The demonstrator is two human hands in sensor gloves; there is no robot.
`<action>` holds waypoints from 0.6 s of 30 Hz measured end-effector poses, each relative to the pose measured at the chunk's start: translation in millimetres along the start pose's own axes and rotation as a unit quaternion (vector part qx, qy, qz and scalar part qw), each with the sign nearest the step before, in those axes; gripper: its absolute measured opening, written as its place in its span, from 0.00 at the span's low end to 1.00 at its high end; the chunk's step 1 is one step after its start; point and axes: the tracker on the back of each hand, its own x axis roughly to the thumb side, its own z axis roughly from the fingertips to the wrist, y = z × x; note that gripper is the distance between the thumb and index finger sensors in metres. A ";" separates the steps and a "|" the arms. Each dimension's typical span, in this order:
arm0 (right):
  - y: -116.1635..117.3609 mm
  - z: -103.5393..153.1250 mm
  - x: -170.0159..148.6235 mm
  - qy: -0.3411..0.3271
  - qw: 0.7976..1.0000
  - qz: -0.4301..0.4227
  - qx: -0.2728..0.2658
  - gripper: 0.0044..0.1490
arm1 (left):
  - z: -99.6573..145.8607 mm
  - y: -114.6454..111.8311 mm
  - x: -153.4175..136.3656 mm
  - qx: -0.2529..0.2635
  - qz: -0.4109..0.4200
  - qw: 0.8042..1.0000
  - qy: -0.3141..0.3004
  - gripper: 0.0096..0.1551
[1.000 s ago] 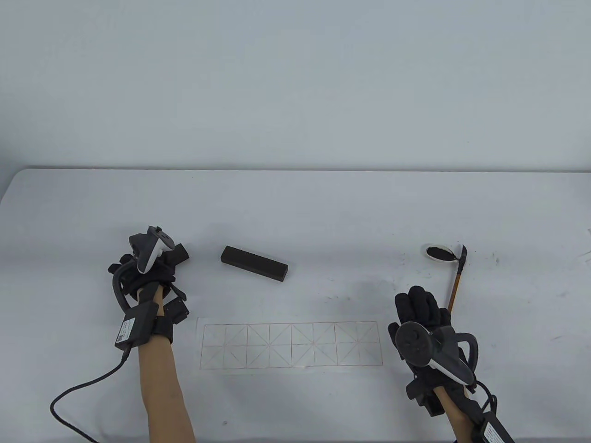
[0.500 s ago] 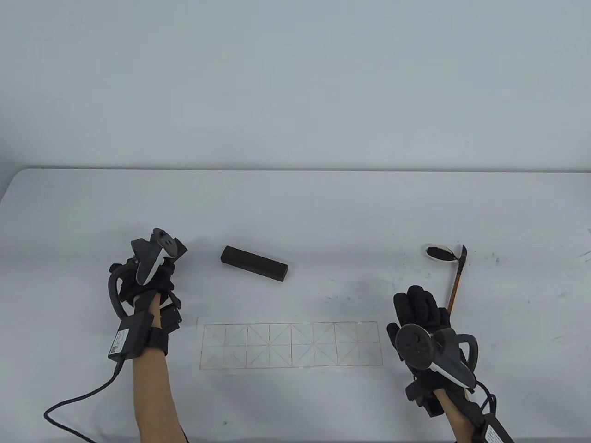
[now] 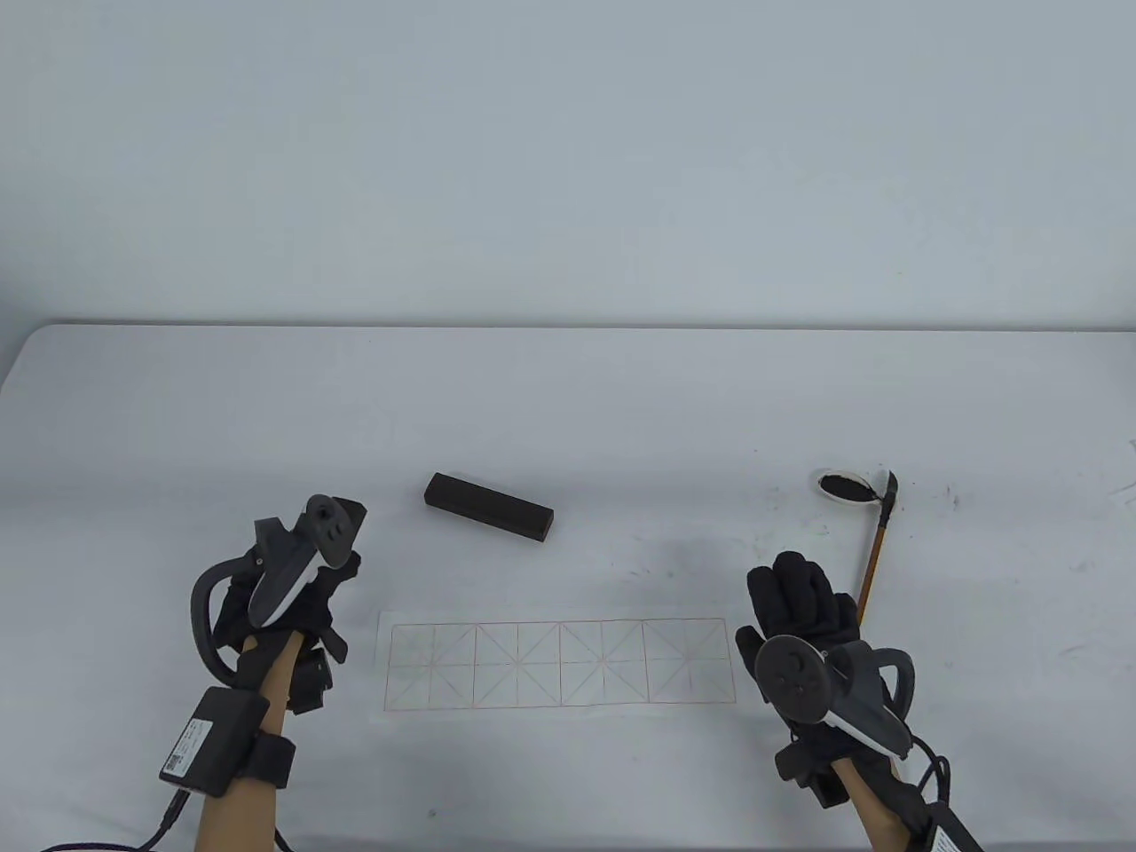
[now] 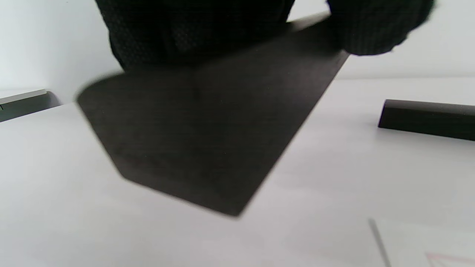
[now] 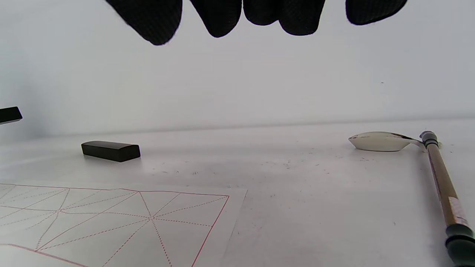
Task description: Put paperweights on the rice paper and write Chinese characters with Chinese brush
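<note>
My left hand (image 3: 306, 593) grips a dark paperweight (image 4: 207, 141) and holds it off the table, just left of the rice paper (image 3: 559, 664); only the block's far end (image 3: 355, 513) shows past the tracker in the table view. A second dark paperweight (image 3: 489, 507) lies flat on the table behind the paper. My right hand (image 3: 803, 603) hovers by the paper's right end, fingers (image 5: 219, 18) straight and holding nothing. The brush (image 3: 874, 555) lies right of that hand, its tip at a small ink dish (image 3: 841, 487).
The rice paper is a long strip with a red grid, lying parallel to the near edge. Ink specks mark the table (image 3: 568, 399) around the dish. A cable runs from my left wrist box (image 3: 213, 741) off the near edge.
My left hand has lifted the paperweight and carried it toward the near edge, closer to the paper's left end. My right hand has drifted slightly nearer and leftward.
</note>
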 end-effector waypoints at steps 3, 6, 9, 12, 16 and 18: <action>0.0 0.8 2.1 -0.005 1.000 0.000 -0.001 0.41 | 20.6 -8.8 6.7 -0.017 -0.006 1.000 -0.001 0.46; 0.5 1.0 3.0 -0.008 1.000 0.001 0.001 0.41 | 35.2 -16.9 15.1 -0.028 -0.015 0.999 0.005 0.46; 0.9 1.1 3.0 -0.009 1.000 0.000 0.001 0.41 | 40.9 -23.9 21.8 -0.037 -0.024 0.999 0.015 0.46; 1.1 1.1 2.7 -0.009 1.000 0.000 0.002 0.41 | 43.4 -30.0 27.5 -0.043 -0.029 0.998 0.028 0.46; 0.9 1.1 2.2 -0.007 1.000 -0.002 0.002 0.42 | 43.9 -37.2 32.9 -0.054 -0.036 0.997 0.038 0.47; 1.0 1.1 2.2 -0.008 1.000 -0.003 0.002 0.41 | 44.1 -41.4 35.3 -0.062 -0.042 0.996 0.045 0.47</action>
